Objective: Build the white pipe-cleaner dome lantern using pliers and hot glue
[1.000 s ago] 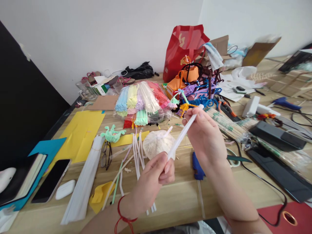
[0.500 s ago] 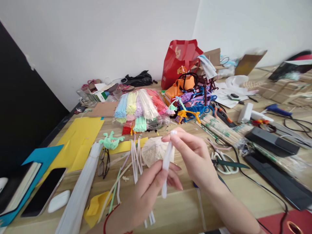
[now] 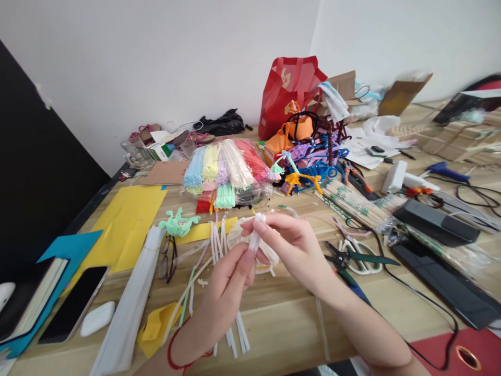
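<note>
Between my two hands is a folded white pipe cleaner [image 3: 255, 237], held over the middle of the table. My left hand [image 3: 230, 279] is closed round its lower part, which the fingers hide. With thumb and fingertips my right hand [image 3: 295, 245] pinches the top end, where a small white knob shows. Behind the hands lies a round whitish piece [image 3: 238, 235], partly covered by them. Several loose white pipe cleaners [image 3: 217, 245] stretch under my left hand. A long bundle of white pipe cleaners [image 3: 131, 297] lies left of it.
Glasses [image 3: 167, 261] and a green pipe-cleaner figure [image 3: 179, 223] lie left of centre. Further left is a phone [image 3: 74, 305]. Bagged coloured pipe cleaners [image 3: 225, 169] are at the back. Scissors [image 3: 366, 263], pliers [image 3: 340, 261] and a black cable [image 3: 415, 303] lie right.
Both hands have shifted slightly left and closer together round the white pipe cleaner. Its lower end, which stuck out below my left hand, is now hidden. Pliers at right have come into fuller view.
</note>
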A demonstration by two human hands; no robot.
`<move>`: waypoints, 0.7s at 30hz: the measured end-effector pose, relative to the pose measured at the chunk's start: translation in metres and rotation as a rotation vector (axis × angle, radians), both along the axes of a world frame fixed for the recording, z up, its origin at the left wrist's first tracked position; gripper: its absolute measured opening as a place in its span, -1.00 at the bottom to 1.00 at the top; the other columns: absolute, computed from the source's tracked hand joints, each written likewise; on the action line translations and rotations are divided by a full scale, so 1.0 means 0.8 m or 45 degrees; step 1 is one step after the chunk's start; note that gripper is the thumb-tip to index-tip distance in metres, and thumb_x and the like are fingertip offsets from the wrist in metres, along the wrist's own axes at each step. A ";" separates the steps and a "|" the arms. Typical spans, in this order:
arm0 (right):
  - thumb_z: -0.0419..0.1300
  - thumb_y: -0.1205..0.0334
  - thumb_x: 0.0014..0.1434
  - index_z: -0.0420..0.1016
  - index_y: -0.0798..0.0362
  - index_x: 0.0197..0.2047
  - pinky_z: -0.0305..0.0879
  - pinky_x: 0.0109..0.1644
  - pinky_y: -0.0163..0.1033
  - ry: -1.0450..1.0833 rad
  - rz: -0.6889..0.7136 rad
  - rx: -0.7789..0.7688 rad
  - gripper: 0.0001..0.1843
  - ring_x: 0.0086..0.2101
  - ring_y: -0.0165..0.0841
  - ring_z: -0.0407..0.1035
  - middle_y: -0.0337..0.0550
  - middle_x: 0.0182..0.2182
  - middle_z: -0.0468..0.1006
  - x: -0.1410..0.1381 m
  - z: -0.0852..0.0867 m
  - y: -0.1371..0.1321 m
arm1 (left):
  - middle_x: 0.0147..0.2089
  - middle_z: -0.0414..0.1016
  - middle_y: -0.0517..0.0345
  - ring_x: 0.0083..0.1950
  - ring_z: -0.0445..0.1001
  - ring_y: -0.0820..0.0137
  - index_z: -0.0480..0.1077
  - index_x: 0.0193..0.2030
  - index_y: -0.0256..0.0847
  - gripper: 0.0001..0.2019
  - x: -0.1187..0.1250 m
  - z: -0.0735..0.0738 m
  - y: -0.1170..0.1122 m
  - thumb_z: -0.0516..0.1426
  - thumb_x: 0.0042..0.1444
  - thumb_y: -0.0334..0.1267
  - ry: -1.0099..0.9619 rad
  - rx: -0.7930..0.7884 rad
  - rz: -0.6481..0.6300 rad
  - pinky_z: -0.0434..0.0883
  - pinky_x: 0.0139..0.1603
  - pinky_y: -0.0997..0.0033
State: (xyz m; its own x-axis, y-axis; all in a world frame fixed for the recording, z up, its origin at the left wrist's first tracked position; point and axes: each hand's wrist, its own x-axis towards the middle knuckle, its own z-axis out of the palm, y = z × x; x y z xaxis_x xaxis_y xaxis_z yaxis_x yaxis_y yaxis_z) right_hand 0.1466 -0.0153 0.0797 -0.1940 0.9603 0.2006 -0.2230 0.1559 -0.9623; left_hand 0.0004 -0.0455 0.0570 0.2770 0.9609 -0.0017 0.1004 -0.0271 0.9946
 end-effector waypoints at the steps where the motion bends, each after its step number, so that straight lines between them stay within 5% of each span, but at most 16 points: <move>1: 0.23 0.03 0.27 0.66 0.01 -0.29 0.29 -0.46 -0.32 -0.011 -0.035 0.048 -0.73 -0.49 -0.44 0.32 -0.20 -0.47 0.50 0.001 0.000 0.002 | -0.55 0.06 0.32 -0.52 0.03 0.49 0.22 -0.44 -0.17 -0.57 0.000 -0.001 0.000 0.00 0.33 0.11 0.005 -0.006 0.021 0.06 -0.47 0.42; 8: 0.23 0.04 0.27 0.68 -0.04 -0.28 0.31 -0.29 -0.29 0.010 -0.328 0.173 -0.76 -0.39 -0.41 0.32 -0.20 -0.37 0.52 0.019 -0.006 0.020 | -0.51 0.07 0.28 -0.47 0.09 0.44 0.39 -0.30 -0.16 -0.60 0.002 -0.005 -0.008 -0.06 0.37 0.06 0.106 -0.038 -0.073 0.08 -0.43 0.40; 16: 0.27 0.05 0.25 0.69 -0.09 -0.28 0.30 -0.28 -0.32 0.127 -0.281 0.133 -0.80 -0.35 -0.41 0.34 -0.24 -0.37 0.55 0.019 -0.009 0.019 | -0.55 -0.03 0.34 -0.53 0.02 0.47 0.29 -0.33 -0.15 -0.56 0.005 -0.008 -0.011 -0.13 0.37 0.11 0.166 -0.081 -0.147 0.05 -0.47 0.42; 19: 0.28 0.03 0.23 0.69 -0.05 -0.30 0.35 -0.24 -0.29 0.071 -0.245 0.105 -0.78 -0.33 -0.39 0.40 -0.22 -0.35 0.61 0.019 -0.006 0.022 | -0.52 0.16 0.28 -0.46 0.19 0.43 0.42 -0.17 -0.14 -0.58 -0.004 0.001 -0.005 -0.13 0.39 0.06 0.316 -0.039 -0.247 0.18 -0.37 0.43; 21: 0.28 0.03 0.22 0.69 -0.03 -0.32 0.38 -0.19 -0.27 0.002 -0.185 0.073 -0.77 -0.31 -0.37 0.44 -0.21 -0.35 0.63 0.019 -0.004 0.024 | -0.31 0.41 0.16 -0.26 0.37 0.37 0.46 -0.05 -0.10 -0.62 -0.011 0.008 0.000 -0.10 0.39 0.01 0.371 0.033 -0.262 0.31 -0.15 0.40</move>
State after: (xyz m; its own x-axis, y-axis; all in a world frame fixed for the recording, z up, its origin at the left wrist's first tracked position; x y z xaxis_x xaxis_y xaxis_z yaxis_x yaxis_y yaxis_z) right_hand 0.1620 0.0036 0.0763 -0.0538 0.9651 0.2563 -0.1954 0.2415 -0.9505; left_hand -0.0084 -0.0453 0.0635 0.4560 0.8859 -0.0856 0.3698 -0.1011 0.9236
